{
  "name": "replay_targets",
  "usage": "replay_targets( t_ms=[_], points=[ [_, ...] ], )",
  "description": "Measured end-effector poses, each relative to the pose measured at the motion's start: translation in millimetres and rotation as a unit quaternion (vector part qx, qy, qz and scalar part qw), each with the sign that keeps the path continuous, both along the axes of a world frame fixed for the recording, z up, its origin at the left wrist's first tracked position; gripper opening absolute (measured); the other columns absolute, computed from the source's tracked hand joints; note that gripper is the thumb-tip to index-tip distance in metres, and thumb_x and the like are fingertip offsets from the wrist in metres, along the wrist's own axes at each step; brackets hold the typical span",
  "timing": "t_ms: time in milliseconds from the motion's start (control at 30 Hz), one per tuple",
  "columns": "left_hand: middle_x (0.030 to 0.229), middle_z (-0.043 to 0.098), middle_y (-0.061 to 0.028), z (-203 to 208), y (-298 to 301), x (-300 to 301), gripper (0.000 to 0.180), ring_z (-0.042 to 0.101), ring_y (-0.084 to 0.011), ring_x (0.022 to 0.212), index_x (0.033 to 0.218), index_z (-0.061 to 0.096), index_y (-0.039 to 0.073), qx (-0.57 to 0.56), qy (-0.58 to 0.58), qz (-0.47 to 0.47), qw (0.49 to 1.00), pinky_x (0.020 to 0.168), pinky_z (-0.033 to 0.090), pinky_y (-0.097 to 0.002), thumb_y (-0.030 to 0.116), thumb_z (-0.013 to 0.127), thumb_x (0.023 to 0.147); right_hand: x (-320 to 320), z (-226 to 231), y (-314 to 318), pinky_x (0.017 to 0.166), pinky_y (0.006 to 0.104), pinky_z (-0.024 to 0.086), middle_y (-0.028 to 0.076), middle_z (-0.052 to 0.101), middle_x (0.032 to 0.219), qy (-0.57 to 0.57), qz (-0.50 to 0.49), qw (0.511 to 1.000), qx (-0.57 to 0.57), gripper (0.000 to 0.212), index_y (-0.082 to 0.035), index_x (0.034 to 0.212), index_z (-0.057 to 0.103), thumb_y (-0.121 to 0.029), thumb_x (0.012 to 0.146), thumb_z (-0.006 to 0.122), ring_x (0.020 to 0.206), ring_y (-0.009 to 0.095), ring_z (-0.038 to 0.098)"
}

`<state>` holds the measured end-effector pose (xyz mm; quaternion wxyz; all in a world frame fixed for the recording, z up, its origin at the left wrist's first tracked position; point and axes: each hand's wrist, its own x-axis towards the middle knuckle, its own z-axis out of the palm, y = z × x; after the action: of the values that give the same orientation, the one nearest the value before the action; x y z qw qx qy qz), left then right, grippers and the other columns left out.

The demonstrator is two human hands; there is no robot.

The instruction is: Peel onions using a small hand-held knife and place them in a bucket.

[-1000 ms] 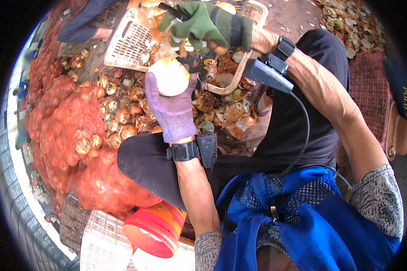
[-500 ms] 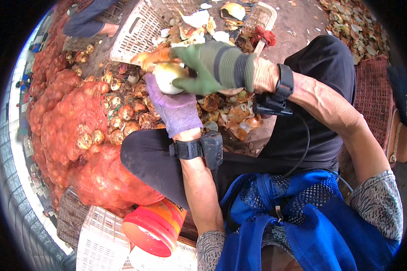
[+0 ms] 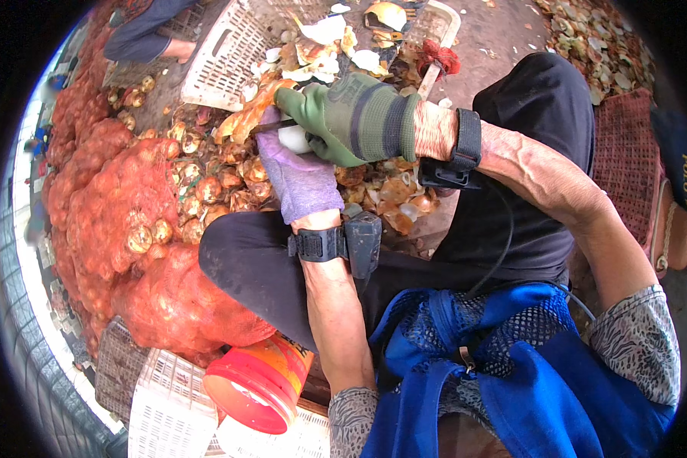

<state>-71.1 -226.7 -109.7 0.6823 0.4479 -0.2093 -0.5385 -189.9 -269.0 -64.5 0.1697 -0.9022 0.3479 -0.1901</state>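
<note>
My left hand (image 3: 301, 183), in a purple glove, is closed round a pale, partly peeled onion (image 3: 293, 140), its fingers mostly hidden behind it. Over the onion, my right hand (image 3: 336, 118) in a green glove has its fingers closed. A thin dark strip that looks like a knife blade (image 3: 273, 125) juts left from the right hand, its handle hidden. An orange-brown flap of onion skin (image 3: 244, 114) hangs at the right fingertips. Below and left of the hands lies a heap of unpeeled onions (image 3: 206, 187).
A white plastic crate (image 3: 210, 76) with skins and peeled pieces stands ahead. Red mesh sacks of onions (image 3: 118, 198) line the left. A red-orange bucket (image 3: 256, 385) lies tilted at lower left. Loose skins (image 3: 401, 206) cover the ground between my legs. Another person's leg (image 3: 141, 38) shows at top left.
My right hand, blurred before, has shifted slightly left and up over the onion, covering more of it. The skin flap now reaches down further left, and the dark blade shows.
</note>
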Motion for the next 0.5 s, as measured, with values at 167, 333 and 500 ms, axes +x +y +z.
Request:
replay_targets(
  t_ms=[167, 333, 500],
  points=[
    [0.094, 0.061, -0.0059, -7.0, 6.8, 2.4, 0.038, 0.061, -0.02, 0.082, 0.101, 0.059, 0.008, -0.118, -0.542, -0.012, 0.832, 0.069, 0.052, -0.0416, 0.043, 0.056, 0.087, -6.5, 7.0, -11.7, 0.061, 0.044, 0.052, 0.015, 0.065, 0.079, 0.042, -0.004, 0.999, -0.008, 0.03, -0.007, 0.104, 0.056, -0.019, 0.077, 0.063, 0.071, 0.034, 0.066],
    [0.097, 0.06, -0.0106, 0.5, -3.5, 15.6, 0.042, 0.061, -0.0256, 0.081, 0.11, 0.054, 0.004, 0.004, 0.135, -0.128, 0.982, 0.058, 0.055, -0.0378, 0.025, 0.068, 0.077, -13.9, 11.5, -38.9, 0.065, 0.04, 0.053, 0.014, 0.067, 0.084, -0.039, -0.108, 0.993, 0.003, 0.033, -0.007, 0.112, 0.059, -0.023, 0.083, 0.058, 0.072, 0.031, 0.066],
    [0.111, 0.055, -0.018, 8.4, 3.3, 10.1, 0.061, 0.062, -0.0319, 0.091, 0.127, 0.042, -0.001, -0.05, -0.157, -0.017, 0.986, 0.069, 0.057, -0.0488, 0.023, 0.067, 0.077, -22.3, 0.5, -74.1, 0.055, 0.037, 0.046, 0.014, 0.061, 0.071, -0.193, -0.079, 0.977, -0.052, 0.016, -0.006, 0.093, 0.061, -0.019, 0.086, 0.057, 0.064, 0.024, 0.06]
  ],
)
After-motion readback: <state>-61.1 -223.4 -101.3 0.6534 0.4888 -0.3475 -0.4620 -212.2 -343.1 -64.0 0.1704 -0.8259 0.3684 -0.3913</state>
